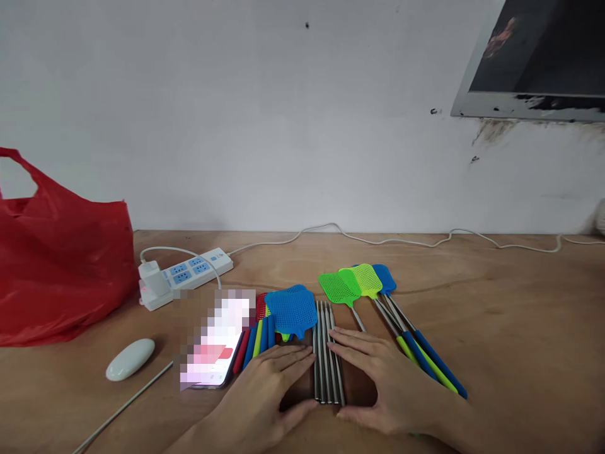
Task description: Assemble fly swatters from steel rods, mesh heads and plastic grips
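Several thin metal rods (326,353) lie side by side on the wooden table, pointing away from me. My left hand (274,391) rests along their left side and my right hand (385,378) along their right. Both hands have fingers stretched out and thumbs apart, with fingertips at the outer rods. Left of the rods is a stack of loose fly swatter heads, a blue head (290,309) on top. Coloured handle grips (258,340) lie beside it, partly hidden by my left hand. To the right are fly swatters with a green head (339,288), yellow-green head (366,279) and blue head (385,277).
A lit phone (220,347), partly pixelated, lies left of the grips. Farther left are a white mouse (130,359), a white power strip (189,272) with a plugged-in charger, and a red plastic bag (61,265). A white cable (387,241) runs along the wall.
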The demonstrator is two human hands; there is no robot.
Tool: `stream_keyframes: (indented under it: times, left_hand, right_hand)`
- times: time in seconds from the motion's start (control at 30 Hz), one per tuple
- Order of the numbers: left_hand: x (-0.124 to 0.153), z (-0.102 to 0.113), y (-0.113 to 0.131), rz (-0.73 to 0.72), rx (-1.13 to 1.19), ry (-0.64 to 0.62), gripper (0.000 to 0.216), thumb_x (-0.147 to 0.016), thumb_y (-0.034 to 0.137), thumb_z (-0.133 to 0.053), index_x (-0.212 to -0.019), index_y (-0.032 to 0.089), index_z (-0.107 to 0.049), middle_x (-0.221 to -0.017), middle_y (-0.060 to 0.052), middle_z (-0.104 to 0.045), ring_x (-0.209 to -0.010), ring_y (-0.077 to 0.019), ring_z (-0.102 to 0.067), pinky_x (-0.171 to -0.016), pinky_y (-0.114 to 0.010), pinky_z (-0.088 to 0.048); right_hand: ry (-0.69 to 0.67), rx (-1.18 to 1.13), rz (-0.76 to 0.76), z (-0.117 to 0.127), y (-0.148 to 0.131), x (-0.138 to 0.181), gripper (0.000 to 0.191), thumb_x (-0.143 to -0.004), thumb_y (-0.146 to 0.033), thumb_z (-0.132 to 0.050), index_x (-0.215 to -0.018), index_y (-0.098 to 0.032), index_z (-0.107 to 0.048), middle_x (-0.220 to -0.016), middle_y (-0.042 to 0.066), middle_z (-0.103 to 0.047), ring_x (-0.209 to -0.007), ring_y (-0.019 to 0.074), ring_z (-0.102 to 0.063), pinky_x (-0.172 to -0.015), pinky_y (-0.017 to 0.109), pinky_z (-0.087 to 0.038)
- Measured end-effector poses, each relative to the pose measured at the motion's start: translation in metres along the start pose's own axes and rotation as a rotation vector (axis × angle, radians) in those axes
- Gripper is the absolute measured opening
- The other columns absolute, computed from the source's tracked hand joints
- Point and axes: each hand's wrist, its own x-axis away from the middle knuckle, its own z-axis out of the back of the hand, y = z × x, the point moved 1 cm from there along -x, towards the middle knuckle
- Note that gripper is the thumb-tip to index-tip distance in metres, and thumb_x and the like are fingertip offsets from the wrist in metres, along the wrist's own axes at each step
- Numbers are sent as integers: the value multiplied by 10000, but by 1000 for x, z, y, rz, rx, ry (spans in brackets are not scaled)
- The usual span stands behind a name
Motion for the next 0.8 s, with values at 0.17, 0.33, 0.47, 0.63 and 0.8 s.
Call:
stream_keyframes:
  times: [0.17, 0.33, 0.47, 0.63, 0.8]
  left_hand:
    - [-1, 0, -1, 21, -21, -5, 561, -853, 311, -737, -1375, 179, -581, -1345, -127, -654, -1222, -314, -626, -1043, -494, -513]
    - [0, 1, 1, 14, -14, 0, 549, -851, 309, -742, -1365, 194, -589, -1331, -112, -667, -1213, -305, -632, -1040, -482, -517]
    - [1, 5, 4, 18, 6, 24, 519, -859, 335, -730, -1346, 208, -603, -1321, -102, -675, -1198, -307, -641, -1024, -477, -526]
    - [2, 8, 6, -1, 39, 58, 406, -940, 339, -616, -1325, 209, -618, -1289, -101, -693, -1188, -294, -645, -1021, -459, -527]
    - [1, 8, 7, -14, 74, 73, 368, -951, 283, -592, -1317, 247, -614, -1269, -73, -700, -1167, -279, -650, -1015, -449, -526]
  right_hand:
    - [4, -56, -13, -6, 9, 0, 910, -744, -609, -741, -1444, -80, -498, -1527, 194, -429, -1403, 336, -432, -1161, 482, -375]
    - [36, -102, -8, -6, 12, 1, 935, -714, -642, -756, -1432, -95, -516, -1517, 198, -456, -1388, 345, -451, -1150, 485, -385]
    - [161, -113, 25, 4, 6, 3, 693, -831, -527, -693, -1405, -168, -542, -1455, 162, -546, -1321, 320, -521, -1094, 477, -435]
    - [411, 100, -170, 6, 16, 1, 313, -938, -201, -462, -1215, -192, -608, -1128, 132, -693, -1041, 290, -644, -848, 445, -521]
    - [439, 273, -320, -6, 33, -2, 288, -872, -183, -498, -1145, -194, -591, -959, 105, -693, -832, 279, -668, -662, 371, -478]
